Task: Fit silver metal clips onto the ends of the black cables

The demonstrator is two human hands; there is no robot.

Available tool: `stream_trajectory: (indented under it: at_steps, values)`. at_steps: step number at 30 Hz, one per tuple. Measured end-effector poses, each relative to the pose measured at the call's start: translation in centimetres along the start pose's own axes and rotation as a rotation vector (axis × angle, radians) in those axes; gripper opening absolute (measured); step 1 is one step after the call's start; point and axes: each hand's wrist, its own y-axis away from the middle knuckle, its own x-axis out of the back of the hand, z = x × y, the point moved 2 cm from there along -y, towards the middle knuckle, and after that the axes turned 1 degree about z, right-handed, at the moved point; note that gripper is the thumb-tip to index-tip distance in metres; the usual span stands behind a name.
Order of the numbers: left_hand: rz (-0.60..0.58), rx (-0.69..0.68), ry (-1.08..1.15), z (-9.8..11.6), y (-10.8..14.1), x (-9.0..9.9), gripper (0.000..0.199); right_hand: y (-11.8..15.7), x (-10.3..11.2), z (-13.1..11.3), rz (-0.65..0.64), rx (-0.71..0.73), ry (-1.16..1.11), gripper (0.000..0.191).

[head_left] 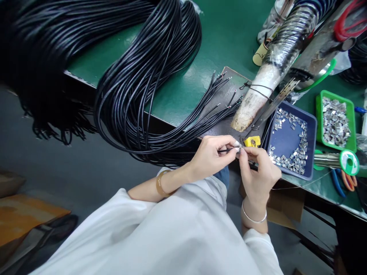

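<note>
My left hand (213, 152) pinches a black cable (225, 151) near its end, between thumb and fingertips. Fingertip to fingertip with it, my right hand (256, 168) is closed on something small at the cable's end, too small to make out. A yellow piece (252, 141) lies just beyond the fingers. Long black cables (149, 88) are looped over the table edge, their stripped ends on a dark board (229, 82). To the right, a blue tray (311, 149) holds small metal pieces.
A green tray (354, 122) of metal parts, a solder spool (349, 162) and orange-handled pliers (348, 180) are at the right. A flexible duct (269, 72) slants down close beyond my hands. The green table's (229, 34) front edge runs diagonally.
</note>
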Motion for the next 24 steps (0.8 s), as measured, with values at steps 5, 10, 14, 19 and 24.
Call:
stream_trajectory:
  at_steps: [5, 10, 14, 19, 24]
  values:
    - [-0.169, 0.195, 0.323, -0.1, -0.1, 0.3, 0.016, 0.3, -0.3, 0.8, -0.091, -0.123, -0.232, 0.003]
    - [-0.102, 0.282, 0.364, -0.2, -0.3, 0.6, 0.017, 0.4, 0.7, 0.7, 0.354, -0.142, -0.290, 0.015]
    - [-0.040, 0.229, 0.377, -0.1, -0.7, 0.6, 0.013, 0.5, 0.5, 0.6, 0.490, -0.082, -0.324, 0.026]
    - [-0.026, 0.179, 0.354, 0.2, -1.2, 0.2, 0.012, 0.4, -0.7, 0.4, 0.294, 0.029, -0.118, 0.018]
    - [0.030, 0.142, 0.367, -0.1, -1.5, -0.3, 0.011, 0.2, -1.6, 0.5, 0.300, 0.059, -0.136, 0.021]
